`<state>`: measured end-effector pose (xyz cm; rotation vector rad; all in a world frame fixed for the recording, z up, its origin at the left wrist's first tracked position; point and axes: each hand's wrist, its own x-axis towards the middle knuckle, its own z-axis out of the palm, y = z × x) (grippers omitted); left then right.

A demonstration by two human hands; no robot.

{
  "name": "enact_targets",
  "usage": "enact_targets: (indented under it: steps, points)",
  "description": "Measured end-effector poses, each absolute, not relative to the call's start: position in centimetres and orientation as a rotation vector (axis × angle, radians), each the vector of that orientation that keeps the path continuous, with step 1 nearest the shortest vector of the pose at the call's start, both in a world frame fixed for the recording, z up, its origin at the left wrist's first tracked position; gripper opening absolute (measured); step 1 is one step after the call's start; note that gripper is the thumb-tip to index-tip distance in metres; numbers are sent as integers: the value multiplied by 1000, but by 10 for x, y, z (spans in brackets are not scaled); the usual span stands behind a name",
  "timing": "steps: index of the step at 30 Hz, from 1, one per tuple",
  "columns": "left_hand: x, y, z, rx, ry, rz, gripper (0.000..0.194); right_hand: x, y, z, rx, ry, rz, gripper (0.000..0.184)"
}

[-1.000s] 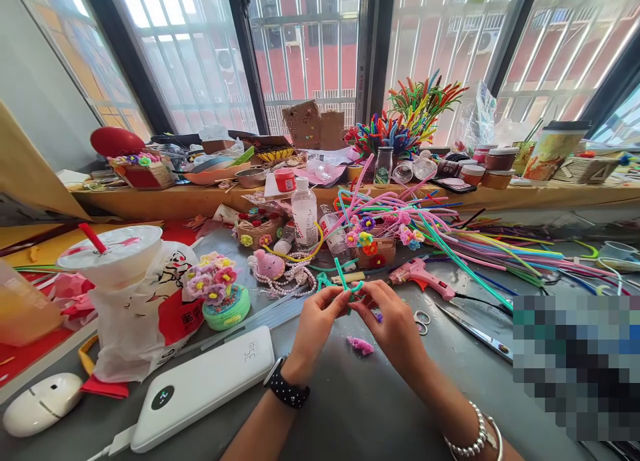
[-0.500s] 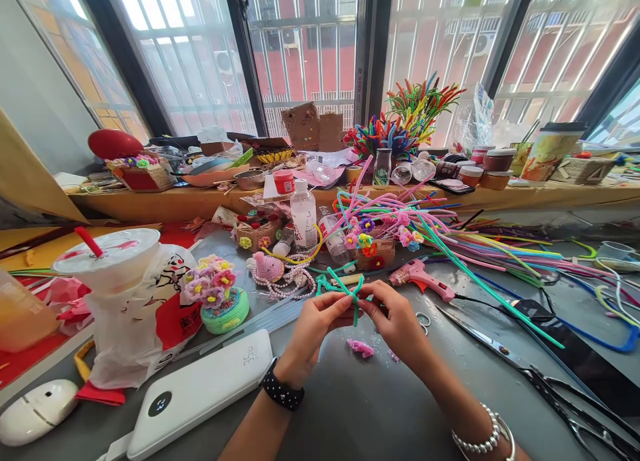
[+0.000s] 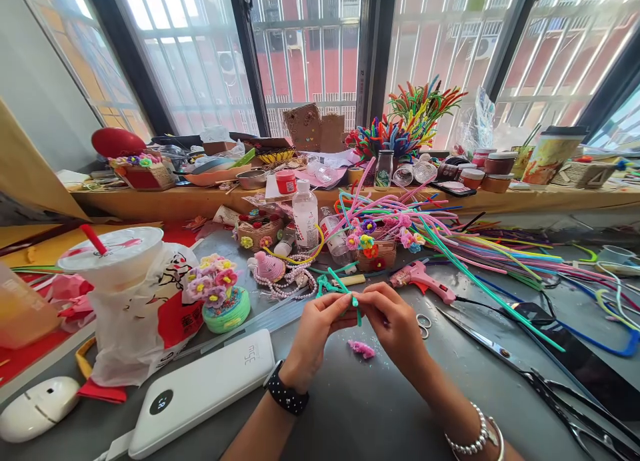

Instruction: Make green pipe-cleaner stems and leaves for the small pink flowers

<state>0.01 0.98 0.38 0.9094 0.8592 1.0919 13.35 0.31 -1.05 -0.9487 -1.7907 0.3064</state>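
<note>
Between my hands is a green pipe cleaner (image 3: 339, 280), bent, with one end sticking up to the left and a short end pointing down. My left hand (image 3: 320, 327) pinches it between thumb and fingers. From the other side, my right hand (image 3: 393, 321) has its thumb and fingertips closed on the same piece. Just behind my fingers lies another bent green pipe cleaner (image 3: 324, 285) on the grey table. A small pink fuzzy piece (image 3: 361, 349) rests below my hands. Small scissors (image 3: 424, 325) lie beside my right hand, partly hidden.
A white power bank (image 3: 207, 391), a bagged drink cup (image 3: 125, 301) and a pipe-cleaner flower pot (image 3: 225, 307) stand at left. A pink glue gun (image 3: 423, 281), long scissors (image 3: 505, 354) and a pipe-cleaner pile (image 3: 500, 251) are at right. Bottles (image 3: 305, 214) stand behind.
The crossed, looped ends of the green pipe cleaner have been drawn in tighter between my fingertips. A short end now points down. Both hands stay in about the same place.
</note>
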Motion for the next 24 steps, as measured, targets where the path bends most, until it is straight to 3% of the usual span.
enact_targets:
  steps: [7, 24]
  points:
    - [0, 10, 3, 905, 889, 1127, 18, 135, 4, -16, -881, -1909, 59, 23]
    - [-1, 12, 3, 871, 876, 1168, 18, 135, 2, -14, -885, -1999, -173, 30]
